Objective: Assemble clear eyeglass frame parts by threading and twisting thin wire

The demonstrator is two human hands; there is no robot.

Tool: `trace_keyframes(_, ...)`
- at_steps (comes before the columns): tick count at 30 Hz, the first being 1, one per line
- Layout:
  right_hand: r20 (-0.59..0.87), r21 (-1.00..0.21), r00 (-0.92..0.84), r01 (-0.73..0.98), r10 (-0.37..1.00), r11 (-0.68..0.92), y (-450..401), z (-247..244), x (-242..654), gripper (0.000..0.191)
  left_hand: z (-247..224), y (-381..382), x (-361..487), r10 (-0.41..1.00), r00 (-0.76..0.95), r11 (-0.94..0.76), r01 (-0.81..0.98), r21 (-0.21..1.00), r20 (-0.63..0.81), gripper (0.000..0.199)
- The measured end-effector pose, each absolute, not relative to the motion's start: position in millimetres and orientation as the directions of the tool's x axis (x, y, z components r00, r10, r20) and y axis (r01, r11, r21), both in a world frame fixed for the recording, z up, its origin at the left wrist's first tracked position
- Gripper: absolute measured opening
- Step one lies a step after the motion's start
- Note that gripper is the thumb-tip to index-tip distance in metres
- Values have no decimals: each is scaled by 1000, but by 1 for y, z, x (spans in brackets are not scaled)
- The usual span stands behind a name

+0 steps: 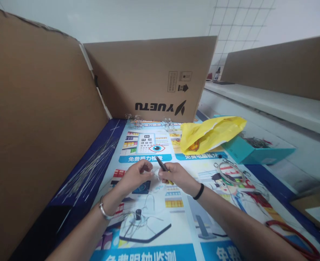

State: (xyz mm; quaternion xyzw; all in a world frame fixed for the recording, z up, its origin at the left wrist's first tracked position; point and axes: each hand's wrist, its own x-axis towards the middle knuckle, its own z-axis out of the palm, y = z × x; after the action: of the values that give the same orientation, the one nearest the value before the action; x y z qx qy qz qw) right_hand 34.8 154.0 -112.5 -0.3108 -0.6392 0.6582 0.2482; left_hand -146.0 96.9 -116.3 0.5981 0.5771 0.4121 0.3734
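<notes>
My right hand (180, 177) is closed around a pair of pliers (162, 165) with dark jaws and yellow on the handles; the jaws point up and to the left. Beside it, my left hand (137, 175) pinches a thin, pale wire (157, 173) that spans the small gap between the hands. How the wire is bent is too fine to make out. Below the hands, a tangle of thin wires (139, 223) lies around a small black spool (138, 214) on the printed sheet (176, 228).
Straight wires (91, 166) lie in a bundle at left. Small wire pieces (168, 124) sit at the back by a cardboard panel (149, 79). To the right are a yellow bag (211, 134), a teal box (263, 154) of wire, a pale wire coil (232, 183) and a red coil (293, 235).
</notes>
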Motion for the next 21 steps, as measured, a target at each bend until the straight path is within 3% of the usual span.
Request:
trace_keyframes(8, -77, -997, -698, 70, 712, -39, 153, -114, 33, 19, -117, 97, -143, 995, 65, -90, 316, 944, 73, 13)
trace_keyframes(21, -24, -999, -665, 38, 747, 2, 152, -123, 31, 18, -116, 91, -135, 986, 114, 87, 255, 963, -119, 9)
